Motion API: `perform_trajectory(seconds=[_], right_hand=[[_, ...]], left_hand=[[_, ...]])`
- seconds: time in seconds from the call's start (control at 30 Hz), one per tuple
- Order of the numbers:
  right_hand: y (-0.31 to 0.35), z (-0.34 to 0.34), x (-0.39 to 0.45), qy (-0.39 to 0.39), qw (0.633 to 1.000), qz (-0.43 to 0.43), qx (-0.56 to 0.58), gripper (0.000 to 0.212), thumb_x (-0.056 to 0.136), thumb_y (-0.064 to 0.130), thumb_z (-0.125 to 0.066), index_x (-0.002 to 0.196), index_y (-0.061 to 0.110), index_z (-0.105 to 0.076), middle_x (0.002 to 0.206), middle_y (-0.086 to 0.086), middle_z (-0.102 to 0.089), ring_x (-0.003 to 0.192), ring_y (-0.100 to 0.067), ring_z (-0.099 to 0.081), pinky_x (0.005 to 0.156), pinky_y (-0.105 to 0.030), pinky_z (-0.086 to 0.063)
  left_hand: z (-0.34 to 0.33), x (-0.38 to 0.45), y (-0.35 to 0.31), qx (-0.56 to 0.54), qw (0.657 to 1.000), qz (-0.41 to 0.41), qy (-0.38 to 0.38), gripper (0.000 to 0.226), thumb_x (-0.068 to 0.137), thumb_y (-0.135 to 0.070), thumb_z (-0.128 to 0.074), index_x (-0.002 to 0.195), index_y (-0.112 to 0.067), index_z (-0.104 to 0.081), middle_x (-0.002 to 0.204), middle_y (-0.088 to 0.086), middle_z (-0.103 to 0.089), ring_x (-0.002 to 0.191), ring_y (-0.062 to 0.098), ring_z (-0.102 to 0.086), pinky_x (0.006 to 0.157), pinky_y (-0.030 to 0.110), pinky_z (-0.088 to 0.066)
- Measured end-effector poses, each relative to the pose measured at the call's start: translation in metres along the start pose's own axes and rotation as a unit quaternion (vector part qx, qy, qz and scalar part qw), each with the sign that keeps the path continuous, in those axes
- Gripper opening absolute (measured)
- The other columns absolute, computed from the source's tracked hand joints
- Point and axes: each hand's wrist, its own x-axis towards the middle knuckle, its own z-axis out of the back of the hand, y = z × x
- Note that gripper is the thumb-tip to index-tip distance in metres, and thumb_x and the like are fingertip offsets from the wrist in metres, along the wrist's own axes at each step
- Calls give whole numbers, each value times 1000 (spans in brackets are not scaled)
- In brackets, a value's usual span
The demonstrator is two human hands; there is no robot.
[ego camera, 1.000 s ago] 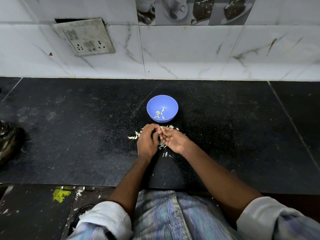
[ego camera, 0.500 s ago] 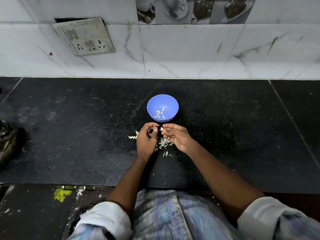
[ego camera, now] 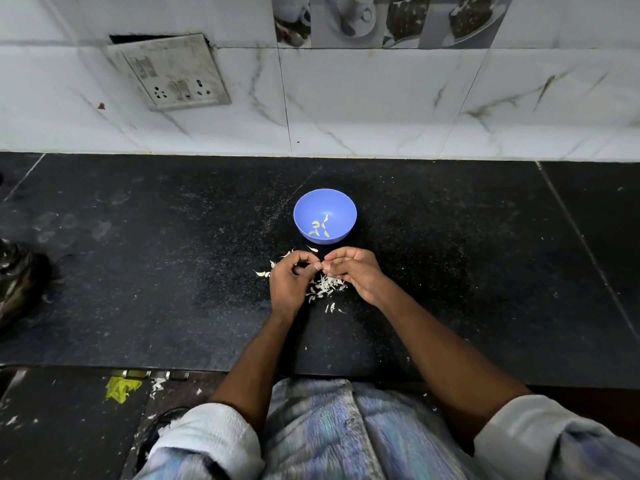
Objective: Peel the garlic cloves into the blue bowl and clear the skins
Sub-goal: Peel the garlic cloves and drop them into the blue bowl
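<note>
A small pale garlic clove (ego camera: 321, 267), barely visible, is pinched between the curled fingertips of the left hand (ego camera: 290, 282) and right hand (ego camera: 353, 271), just before the round blue plastic bowl (ego camera: 341, 210). The bowl lies straight ahead, roughly equally near both hands; papery white skins (ego camera: 323, 288) are heaped beneath them.

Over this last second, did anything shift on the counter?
Barely. Both hands, left hand and right hand, edged slightly toward the round blue plastic bowl, fingertips still together over the white garlic skins. The bowl and skins stayed put.
</note>
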Motion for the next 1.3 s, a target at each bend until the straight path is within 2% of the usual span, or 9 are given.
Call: perform_trajectory(seconds=[0.07, 0.27, 0.5, 0.67, 0.8, 0.87, 1.07, 1.17, 1.3], right_hand=[[1, -1, -1, -4, 1000, 5, -11, 21, 81, -11, -75, 100, -2, -71, 88, -17, -74, 85, -24, -73, 88, -35, -60], [2, -3, 0, -16, 1000, 16, -18, 20, 79, -12, -78, 93, 0, -70, 87, -17, -76, 85, -26, -73, 89, -39, -60], [2, -3, -3, -17, 999, 37, -6, 22, 79, -7, -81, 95, 5, -72, 95, -17, -78, 88, -24, -74, 90, -38, -59], [3, -3, -5, -16, 999, 42, -10, 22, 79, -10, -78, 93, 6, -72, 93, -15, -78, 85, -21, -74, 80, -30, -59], [2, -4, -4, -16, 999, 39, -11, 24, 79, -13, -77, 92, 5, -72, 94, -16, -78, 87, -22, -74, 87, -36, -59], [2, -3, -3, -20, 999, 36, -10, 23, 79, -14, -76, 92, 5, -72, 93, -16, -78, 86, -22, -75, 89, -37, -59], [2, -3, -3, -27, 999, 32, -1, 21, 80, -15, -75, 95, 0, -72, 94, -19, -78, 85, -23, -76, 86, -35, -62], [2, -5, -2, -37, 999, 20, 19, 21, 81, -14, -74, 96, 0, -71, 95, -20, -78, 89, -26, -76, 84, -34, -62], [-1, -9, 0, -57, 995, -9, 84, 18, 83, -14, -73, 92, 2, -69, 85, -14, -77, 82, -22, -76, 77, -29, -62]], left_hand=[[1, 0, -1, -3, 1000, -2, 2, 9, 88, -22, -80, 84, -27, -74, 76, -7, -73, 59, 14, -58, 58, 42, -51], [-3, 0, 2, 2, 1000, -4, 24, 11, 94, -20, -71, 85, -25, -67, 77, 0, -70, 66, 16, -64, 63, 44, -54], [-8, -4, 0, -56, 998, 10, 15, 8, 102, -13, -67, 94, -16, -66, 87, 9, -71, 67, 17, -66, 60, 30, -50], [-7, -3, 0, -62, 998, -1, 14, 8, 102, -12, -67, 95, -16, -68, 89, 2, -71, 67, 18, -66, 60, 32, -50], [-8, -4, -1, -43, 999, -13, 17, 8, 102, -8, -65, 95, -13, -66, 88, 7, -68, 65, 18, -64, 59, 31, -49], [-7, -3, -1, -16, 999, -36, 16, 8, 102, -12, -65, 95, -17, -65, 88, 2, -68, 67, 23, -65, 62, 35, -51], [-11, -3, 2, 81, 993, -80, 12, 11, 100, -17, -57, 95, -27, -56, 87, -7, -64, 74, 26, -67, 72, 49, -56], [-14, -4, 0, 98, 992, -85, 4, 15, 102, -15, -54, 94, -28, -54, 85, -8, -62, 72, 25, -66, 71, 49, -55], [-13, -4, -1, 104, 990, -99, 8, 11, 103, -20, -51, 96, -28, -54, 88, -9, -63, 75, 26, -65, 73, 49, -55]])
